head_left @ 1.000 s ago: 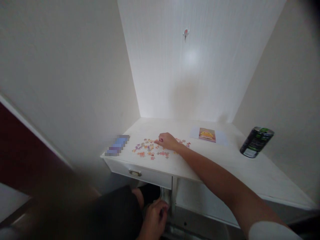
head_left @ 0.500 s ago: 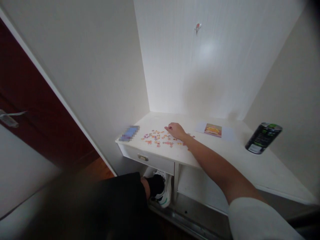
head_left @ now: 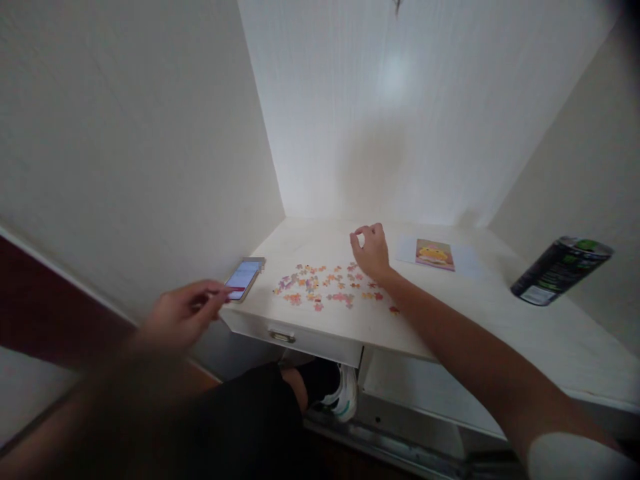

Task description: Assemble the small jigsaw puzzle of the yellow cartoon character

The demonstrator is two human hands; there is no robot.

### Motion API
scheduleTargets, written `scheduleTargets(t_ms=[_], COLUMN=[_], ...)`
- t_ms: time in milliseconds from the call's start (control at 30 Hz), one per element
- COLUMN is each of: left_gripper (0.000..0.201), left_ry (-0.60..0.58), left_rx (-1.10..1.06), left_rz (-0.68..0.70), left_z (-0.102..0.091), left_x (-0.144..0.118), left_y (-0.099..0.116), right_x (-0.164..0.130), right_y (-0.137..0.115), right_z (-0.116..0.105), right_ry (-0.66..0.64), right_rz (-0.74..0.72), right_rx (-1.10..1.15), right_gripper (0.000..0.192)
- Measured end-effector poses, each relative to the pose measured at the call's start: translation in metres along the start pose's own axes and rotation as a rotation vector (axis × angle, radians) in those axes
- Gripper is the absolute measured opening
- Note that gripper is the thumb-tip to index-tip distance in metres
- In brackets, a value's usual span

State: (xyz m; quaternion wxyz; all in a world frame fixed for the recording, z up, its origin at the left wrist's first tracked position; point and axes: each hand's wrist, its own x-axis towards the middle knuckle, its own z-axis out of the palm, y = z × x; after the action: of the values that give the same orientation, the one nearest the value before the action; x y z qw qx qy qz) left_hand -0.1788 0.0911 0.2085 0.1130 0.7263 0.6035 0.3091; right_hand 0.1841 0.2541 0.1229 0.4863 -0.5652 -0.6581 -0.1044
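My left hand [head_left: 187,310] is at the table's left corner, thumb and forefinger drawn together beside a phone [head_left: 246,275] with a lit screen. A small red strip [head_left: 236,289] shows at those fingertips; whether it is held or on the screen is unclear. Above the far right part of a spread of loose jigsaw puzzle pieces [head_left: 327,280], my right hand [head_left: 373,252] has its thumb and forefinger curled into a ring. Whatever may be between those tips is too small to make out. The pieces are mostly pink, orange and purple.
A small picture card [head_left: 435,255] with a yellow figure lies on white paper [head_left: 465,260], right of the pieces. A dark can [head_left: 560,272] stands farther right. White panels enclose the white table [head_left: 320,233]. Below its front edge are a drawer [head_left: 295,337] and my shoe [head_left: 345,400].
My left hand has come into view beside the phone. My right hand has lifted from the pieces and shifted right. The camera view has also moved.
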Motion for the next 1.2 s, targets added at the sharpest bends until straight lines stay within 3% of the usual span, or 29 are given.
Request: scheduleTargets(t_ms=[67, 167, 300, 400, 533, 700, 800, 933, 1067, 1200], left_gripper=[0.029, 0.030, 0.028, 0.027, 0.025, 0.028, 0.028, 0.026, 0.025, 0.027], left_ry=[0.028, 0.092, -0.050, -0.124, -0.120, -0.097, -0.092, -0.063, -0.025, -0.084], left_rx=[0.052, 0.124, 0.267, 0.330, 0.259, 0.202, 0.183, 0.171, 0.175, 0.223], left_rz=[0.065, 0.185, 0.418, 0.487, 0.554, 0.638, 0.657, 0.703, 0.742, 0.711], left_z=[0.018, 0.055, 0.082, 0.082, 0.083, 0.095, 0.099, 0.100, 0.098, 0.093], left_x=[0.038, 0.073, 0.065, 0.050, 0.051, 0.052, 0.048, 0.043, 0.040, 0.040], left_y=[-0.009, -0.022, -0.039, -0.045, -0.044, -0.038, -0.035, -0.035, -0.043, -0.055], right_x=[0.004, 0.009, 0.013, 0.013, 0.013, 0.032, 0.045, 0.036, 0.016, 0.010], right_y=[0.007, 0.018, 0.028, 0.031, 0.028, 0.024, 0.026, 0.037, 0.052, 0.065], right_z=[-0.001, 0.000, 0.006, 0.010, 0.010, -0.010, -0.027, -0.039, -0.041, -0.045], right_ry=[0.093, 0.089, -0.017, -0.057, -0.131, -0.324, -0.451, -0.739, -0.657, -0.523], right_rz=[0.028, 0.025, 0.019, 0.030, 0.074, 0.052, 0.025, -0.056, -0.023, -0.034], right_rx=[-0.010, -0.069, -0.182, -0.234, -0.307, -0.411, -0.336, -0.094, -0.079, -0.053], right_gripper=[0.028, 0.027, 0.034, 0.039, 0.045, 0.041, 0.035, 0.026, 0.025, 0.020])
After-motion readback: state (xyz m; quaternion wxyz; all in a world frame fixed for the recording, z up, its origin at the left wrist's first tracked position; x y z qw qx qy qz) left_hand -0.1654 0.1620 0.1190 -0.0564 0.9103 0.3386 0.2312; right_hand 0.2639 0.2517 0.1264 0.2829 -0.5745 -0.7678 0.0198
